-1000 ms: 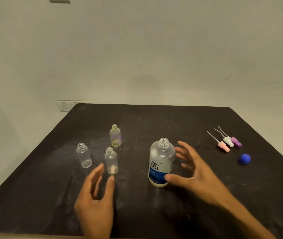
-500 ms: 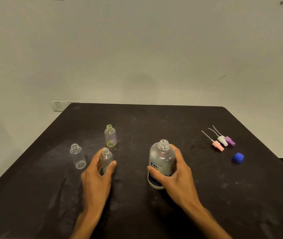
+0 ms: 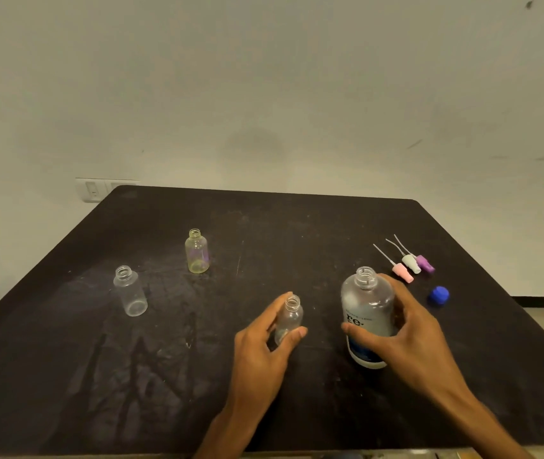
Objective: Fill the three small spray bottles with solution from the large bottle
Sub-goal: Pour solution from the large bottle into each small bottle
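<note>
A: Take the large bottle [image 3: 368,318] as the marker. What sits nearest the camera?

B: The two hands. The right hand [image 3: 409,339] grips the large bottle itself, thumb across the front over the label, fingers curled round the far side. The bottle is uncapped and tilts slightly on the black table [image 3: 65,359].

A: And the other hand?

B: The left hand [image 3: 260,349] is just left of the large bottle, holding a small clear bottle [image 3: 289,321] between thumb and fingers. That bottle is open at the neck and leans a little; whether its base touches the table I cannot tell, as the palm hides it.

A: Anything between the two held bottles?

B: Only bare tabletop; they are close together but apart.

A: Further back?

B: Well left of the large bottle stands a second clear small bottle [image 3: 130,291], upright and open. Beyond it, further from the camera and still left of the large bottle, a yellowish small bottle [image 3: 196,251] stands upright, also open.

A: And on the right?

B: Just right of the large bottle lies a blue cap [image 3: 439,295]. Behind it, three spray tops lie side by side, tubes pointing away: pink [image 3: 403,272], white [image 3: 411,263], purple [image 3: 425,264].

A: Past the table?

B: A pale wall [image 3: 264,94], with a switch plate [image 3: 93,190] at the table's far-left corner.
</note>
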